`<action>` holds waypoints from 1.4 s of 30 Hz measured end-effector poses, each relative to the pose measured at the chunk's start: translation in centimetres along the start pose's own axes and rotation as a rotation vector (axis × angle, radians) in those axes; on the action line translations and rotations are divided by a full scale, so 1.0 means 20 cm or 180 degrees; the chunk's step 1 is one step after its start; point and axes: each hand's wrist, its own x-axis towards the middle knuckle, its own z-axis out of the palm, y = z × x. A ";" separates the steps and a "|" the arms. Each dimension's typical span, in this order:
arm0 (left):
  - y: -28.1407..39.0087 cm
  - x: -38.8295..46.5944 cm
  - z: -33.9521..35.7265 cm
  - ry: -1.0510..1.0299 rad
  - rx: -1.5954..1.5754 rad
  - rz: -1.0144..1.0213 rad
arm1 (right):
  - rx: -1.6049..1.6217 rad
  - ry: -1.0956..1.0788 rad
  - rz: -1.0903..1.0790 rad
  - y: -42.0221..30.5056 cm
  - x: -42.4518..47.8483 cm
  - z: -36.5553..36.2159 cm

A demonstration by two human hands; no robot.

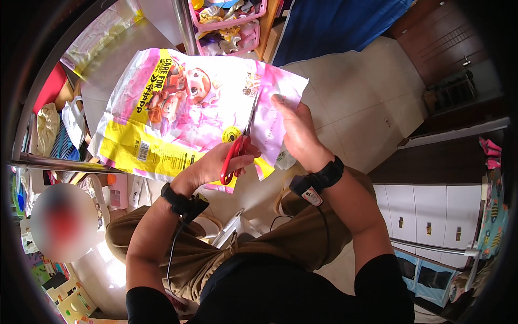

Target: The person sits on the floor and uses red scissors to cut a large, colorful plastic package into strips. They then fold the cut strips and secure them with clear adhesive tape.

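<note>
Red-handled scissors (230, 162) are gripped by my left hand (204, 164), their metal blades pointing up over a printed plastic package (202, 125). The package is white, pink and yellow, with cartoon figures, a barcode and writing. A slit opens in its lower edge near the scissors, and the blades lie along a line towards its right part. My right hand (301, 135) pinches the package's right strip, thumb on top and the other fingers mostly hidden. Both wrists wear black straps with small devices and cables.
Pink baskets (226, 26) of cloth items stand at the top. A metal rail (68, 163) crosses at the left, beside shelves of fabric. White drawers (429, 206) are at the right, and a blue curtain (332, 28) hangs above the tiled floor (364, 85). A blurred round patch hides something at left.
</note>
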 end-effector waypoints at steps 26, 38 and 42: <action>0.02 0.04 0.00 0.0213 0.0237 0.0126 | 0.0274 0.0208 -0.0152 -0.06 0.03 0.03; 0.09 0.13 -0.05 0.0104 0.0405 0.0231 | 0.0319 0.0152 -0.0085 -0.05 0.01 0.05; 0.12 0.12 -0.02 0.0177 0.0276 0.0208 | 0.0349 0.0198 -0.0134 -0.04 0.01 0.05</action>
